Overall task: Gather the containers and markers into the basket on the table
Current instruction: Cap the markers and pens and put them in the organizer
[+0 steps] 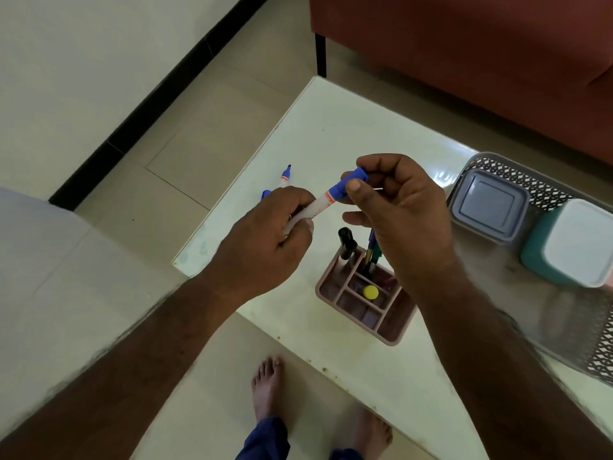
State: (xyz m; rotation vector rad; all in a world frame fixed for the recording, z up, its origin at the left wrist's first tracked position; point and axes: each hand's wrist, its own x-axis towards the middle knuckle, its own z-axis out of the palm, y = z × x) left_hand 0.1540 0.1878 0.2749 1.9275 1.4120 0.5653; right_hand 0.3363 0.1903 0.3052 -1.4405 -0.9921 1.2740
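My left hand grips the white barrel of a blue marker above the table. My right hand pinches that marker's blue cap at the tip end. A second marker, uncapped with its tip showing, lies on the white table beyond my left hand, with a blue cap beside it. At the right edge a grey mesh basket holds a grey lidded container and a teal container with a white lid.
A pink compartment organiser stands under my hands with black and coloured pens upright in it and a yellow round piece. A brown sofa runs behind the table. My bare feet are on the tiled floor.
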